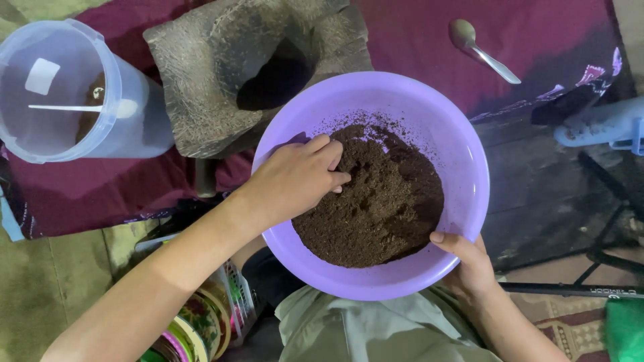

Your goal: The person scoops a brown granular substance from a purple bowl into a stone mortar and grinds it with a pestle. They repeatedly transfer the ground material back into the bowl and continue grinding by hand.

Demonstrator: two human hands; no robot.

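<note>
A purple plastic bowl (463,154) rests in front of me, tilted toward my lap, holding a heap of dark brown powder (379,201). My left hand (295,177) reaches into the bowl from the left, fingers curled and pressed into the powder at its left edge. My right hand (466,261) grips the bowl's near right rim, thumb over the edge.
A stone mortar (201,74) with dark residue sits behind the bowl on a maroon cloth (537,40). A clear plastic jug (64,94) lies at the left. A metal spoon (479,50) lies at the back right. A pale blue plastic object (604,124) is at the right.
</note>
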